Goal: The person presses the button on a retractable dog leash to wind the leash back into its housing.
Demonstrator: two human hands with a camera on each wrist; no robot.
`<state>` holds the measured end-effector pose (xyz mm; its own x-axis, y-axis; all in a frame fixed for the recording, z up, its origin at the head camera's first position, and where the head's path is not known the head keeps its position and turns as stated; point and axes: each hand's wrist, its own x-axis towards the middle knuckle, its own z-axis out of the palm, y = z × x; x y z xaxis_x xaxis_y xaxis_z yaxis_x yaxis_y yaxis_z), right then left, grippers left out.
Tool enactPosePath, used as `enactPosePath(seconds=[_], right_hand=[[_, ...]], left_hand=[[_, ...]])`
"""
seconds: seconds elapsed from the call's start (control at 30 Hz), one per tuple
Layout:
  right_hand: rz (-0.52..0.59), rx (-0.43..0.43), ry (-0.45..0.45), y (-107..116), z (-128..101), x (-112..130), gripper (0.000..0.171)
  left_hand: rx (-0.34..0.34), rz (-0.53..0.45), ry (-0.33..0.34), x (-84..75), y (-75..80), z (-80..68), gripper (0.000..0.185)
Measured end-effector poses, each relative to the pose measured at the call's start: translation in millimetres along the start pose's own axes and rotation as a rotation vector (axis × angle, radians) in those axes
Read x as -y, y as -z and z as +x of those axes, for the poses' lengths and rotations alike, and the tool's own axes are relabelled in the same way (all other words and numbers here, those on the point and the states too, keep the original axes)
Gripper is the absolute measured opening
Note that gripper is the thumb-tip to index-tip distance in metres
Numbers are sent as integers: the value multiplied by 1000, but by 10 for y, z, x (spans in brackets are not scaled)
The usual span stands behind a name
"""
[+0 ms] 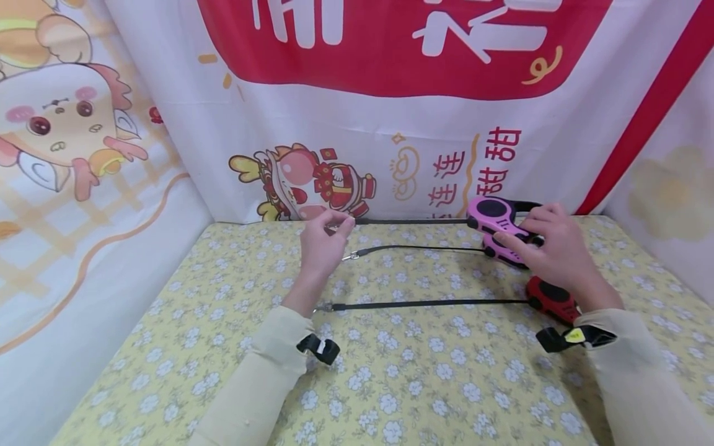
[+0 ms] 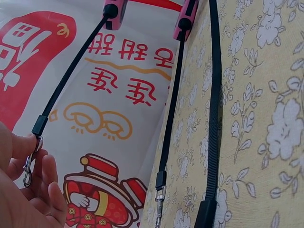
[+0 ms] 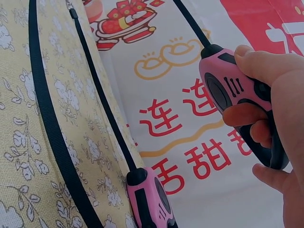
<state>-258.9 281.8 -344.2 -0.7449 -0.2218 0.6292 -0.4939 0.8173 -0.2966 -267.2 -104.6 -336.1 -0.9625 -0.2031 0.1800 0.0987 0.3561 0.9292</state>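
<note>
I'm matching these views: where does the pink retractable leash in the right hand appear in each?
Head: held pink leash, right of centre.
Left wrist: held pink leash, partly cut off, top edge, left of centre.
Right wrist: held pink leash, right side.
Shared landmark: second pink leash.

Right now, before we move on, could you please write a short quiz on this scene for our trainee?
1. What colour is the leash handle held in the right hand? A) red, B) pink, C) yellow.
2. True or false: the left hand is holding nothing.
3. Fill in: of the three handles in the head view, the ____ one lies nearest the person.

Key:
1. B, pink.
2. False; it pinches the leash's metal clip.
3. Red; the red handle lies nearest.
</note>
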Motion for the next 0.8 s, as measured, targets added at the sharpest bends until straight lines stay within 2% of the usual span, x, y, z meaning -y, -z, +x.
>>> enactPosePath(seconds=[0.8], right_hand=[[-11, 2, 7, -27, 15, -5, 37]], left_hand=[[7, 1, -36, 11, -37, -22, 14]])
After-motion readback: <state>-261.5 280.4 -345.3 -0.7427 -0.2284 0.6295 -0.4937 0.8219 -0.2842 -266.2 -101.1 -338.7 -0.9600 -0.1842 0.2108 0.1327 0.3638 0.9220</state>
